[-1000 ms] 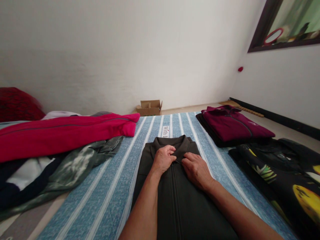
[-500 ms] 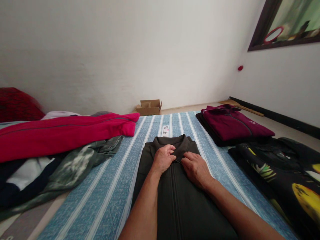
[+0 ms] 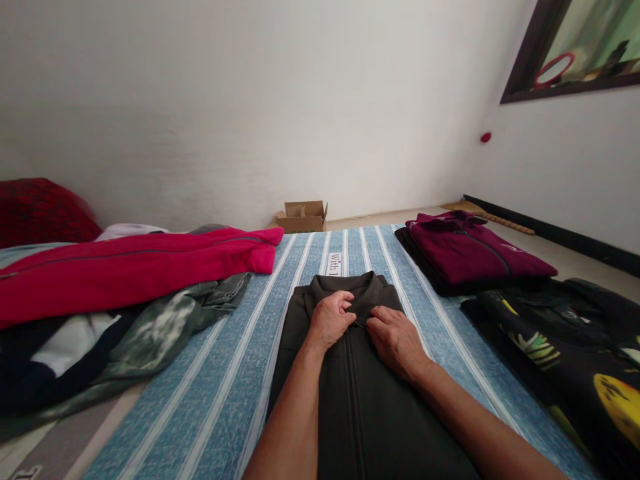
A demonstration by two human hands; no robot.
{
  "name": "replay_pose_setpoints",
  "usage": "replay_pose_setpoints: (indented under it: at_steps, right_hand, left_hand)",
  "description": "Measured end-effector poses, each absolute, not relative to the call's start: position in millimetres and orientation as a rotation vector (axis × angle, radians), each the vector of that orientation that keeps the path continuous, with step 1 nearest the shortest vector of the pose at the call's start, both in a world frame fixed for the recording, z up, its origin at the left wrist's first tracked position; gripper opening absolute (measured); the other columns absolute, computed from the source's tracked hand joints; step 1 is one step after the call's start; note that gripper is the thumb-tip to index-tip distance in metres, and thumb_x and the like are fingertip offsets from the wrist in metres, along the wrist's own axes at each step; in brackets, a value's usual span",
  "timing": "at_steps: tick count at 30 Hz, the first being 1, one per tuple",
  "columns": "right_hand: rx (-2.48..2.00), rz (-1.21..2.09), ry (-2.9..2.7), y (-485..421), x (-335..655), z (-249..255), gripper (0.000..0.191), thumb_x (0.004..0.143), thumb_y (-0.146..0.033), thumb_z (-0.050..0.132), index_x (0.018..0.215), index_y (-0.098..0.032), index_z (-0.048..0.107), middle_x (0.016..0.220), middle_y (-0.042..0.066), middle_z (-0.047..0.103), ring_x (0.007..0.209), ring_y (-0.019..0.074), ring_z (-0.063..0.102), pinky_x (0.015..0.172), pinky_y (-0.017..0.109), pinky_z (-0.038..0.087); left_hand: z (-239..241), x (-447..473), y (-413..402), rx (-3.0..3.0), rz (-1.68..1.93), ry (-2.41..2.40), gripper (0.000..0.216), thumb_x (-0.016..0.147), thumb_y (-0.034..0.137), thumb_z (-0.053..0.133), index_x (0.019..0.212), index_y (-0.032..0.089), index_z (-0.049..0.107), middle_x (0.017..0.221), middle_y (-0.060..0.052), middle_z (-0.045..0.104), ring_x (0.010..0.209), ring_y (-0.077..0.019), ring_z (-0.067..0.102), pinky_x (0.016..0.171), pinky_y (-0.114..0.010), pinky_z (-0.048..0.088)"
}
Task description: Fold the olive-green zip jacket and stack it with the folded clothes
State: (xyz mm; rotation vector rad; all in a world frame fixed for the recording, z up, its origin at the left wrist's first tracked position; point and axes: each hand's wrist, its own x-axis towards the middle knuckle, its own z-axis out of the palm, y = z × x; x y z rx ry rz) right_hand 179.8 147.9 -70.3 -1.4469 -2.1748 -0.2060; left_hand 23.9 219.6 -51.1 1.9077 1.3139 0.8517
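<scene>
A dark grey-green zip jacket [image 3: 335,413] lies folded into a long rectangle in front of me, front side up, its collar at the far end and the zip running down the middle. At the left side of the collar, my left hand [image 3: 331,320] is closed, with thumb and fingers bent over the fabric. My right hand [image 3: 397,337] grips the right side of the collar, its fingers curled on the cloth. Both fingertips come close to the top of the zip. What lies under the fingers is partly hidden.
A pink zip garment [image 3: 150,267] lies over a heap with a camouflage-like garment [image 3: 170,327] at left. Folded at right are a maroon jacket [image 3: 465,250] and a black patterned garment [image 3: 555,340]. Striped blue bedding [image 3: 240,333] spreads beneath. A cardboard box [image 3: 303,217] stands by the wall.
The view has shifted slightly, so everything sits a little further right and lower. Both hands keep nearly the same place on the jacket's collar.
</scene>
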Motion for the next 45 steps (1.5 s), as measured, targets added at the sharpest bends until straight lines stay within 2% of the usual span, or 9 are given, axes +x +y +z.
replay_pose_setpoints:
  at_steps: [10, 13, 18, 21, 25, 28, 32, 37, 45]
  right_hand:
    - [-1.45, -0.161, -2.169, 147, 178, -68, 0.018, 0.088, -0.015, 0.048, 0.074, -0.018, 0.057, 0.083, 0.003, 0.058, 0.083, 0.017, 0.051, 0.074, 0.028, 0.035]
    - [-1.448, -0.151, -2.156, 146, 177, -68, 0.017, 0.087, -0.014, 0.048, 0.074, -0.018, 0.057, 0.082, 0.003, 0.057, 0.083, 0.0173, 0.051, 0.074, 0.028, 0.035]
    - [-1.411, -0.154, -2.136, 146, 176, -69, 0.019, 0.087, -0.014, 0.047, 0.072, -0.018, 0.057, 0.079, 0.003, 0.057, 0.079, 0.0163, 0.051, 0.071, 0.028, 0.034]
    - [-1.398, -0.167, -2.124, 146, 176, -70, 0.02, 0.088, -0.014, 0.047, 0.071, -0.019, 0.057, 0.078, 0.003, 0.057, 0.077, 0.0164, 0.051, 0.07, 0.028, 0.035]
    - [-1.397, -0.152, -2.111, 146, 175, -71, 0.019, 0.087, -0.012, 0.047, 0.072, -0.019, 0.056, 0.078, 0.003, 0.057, 0.079, 0.0174, 0.052, 0.071, 0.029, 0.036]
    - [-1.389, -0.122, -2.105, 146, 176, -72, 0.018, 0.086, -0.012, 0.048, 0.072, -0.019, 0.056, 0.079, 0.004, 0.058, 0.08, 0.0177, 0.052, 0.072, 0.03, 0.037]
    - [-1.396, -0.086, -2.1, 146, 176, -74, 0.019, 0.087, -0.012, 0.046, 0.074, -0.019, 0.057, 0.085, 0.006, 0.06, 0.086, 0.0192, 0.054, 0.076, 0.031, 0.039]
    - [-1.379, -0.134, -2.076, 148, 178, -84, 0.022, 0.089, -0.013, 0.042, 0.078, -0.02, 0.061, 0.098, 0.008, 0.063, 0.098, 0.0217, 0.054, 0.083, 0.034, 0.042]
    - [-1.371, -0.113, -2.009, 149, 184, -73, 0.017, 0.088, -0.02, 0.047, 0.087, -0.023, 0.063, 0.103, 0.006, 0.064, 0.094, 0.0178, 0.06, 0.082, 0.03, 0.048]
  left_hand:
    - [-42, 21, 217, 1.883, 0.845, 1.324, 0.047, 0.06, 0.007, 0.064, 0.106, 0.011, 0.06, 0.092, -0.008, 0.067, 0.058, -0.0091, 0.055, 0.057, -0.022, 0.046]
    - [-37, 19, 215, 1.826, 0.932, 1.343, 0.044, 0.062, 0.008, 0.063, 0.106, 0.01, 0.06, 0.091, -0.008, 0.066, 0.059, -0.0094, 0.057, 0.059, -0.022, 0.048]
    - [-20, 13, 222, 1.806, 1.068, 1.428, 0.032, 0.066, 0.009, 0.059, 0.098, 0.011, 0.062, 0.084, -0.006, 0.067, 0.073, -0.0142, 0.064, 0.068, -0.024, 0.05]
    - [1, 10, 238, 1.976, 0.96, 1.518, 0.031, 0.068, 0.007, 0.055, 0.097, 0.012, 0.063, 0.086, -0.007, 0.069, 0.077, -0.0157, 0.065, 0.072, -0.025, 0.049]
    - [21, 7, 269, 2.295, 0.517, 1.756, 0.039, 0.067, 0.003, 0.053, 0.103, 0.015, 0.064, 0.1, -0.008, 0.068, 0.092, -0.0182, 0.063, 0.08, -0.025, 0.046]
    - [15, 4, 287, 2.363, 0.301, 1.749, 0.043, 0.062, 0.002, 0.056, 0.101, 0.018, 0.066, 0.103, -0.008, 0.068, 0.098, -0.0217, 0.061, 0.083, -0.026, 0.044]
    - [-6, -1, 298, 2.391, 0.223, 1.656, 0.048, 0.059, 0.001, 0.056, 0.103, 0.019, 0.067, 0.109, -0.008, 0.067, 0.102, -0.023, 0.06, 0.085, -0.025, 0.044]
    - [-17, -3, 296, 2.387, 0.25, 1.656, 0.043, 0.063, 0.002, 0.051, 0.098, 0.019, 0.068, 0.102, -0.01, 0.068, 0.099, -0.0249, 0.061, 0.081, -0.028, 0.045]
    - [-21, -6, 297, 2.344, 0.376, 1.664, 0.041, 0.064, 0.001, 0.05, 0.097, 0.018, 0.068, 0.098, -0.01, 0.069, 0.096, -0.0236, 0.061, 0.079, -0.027, 0.044]
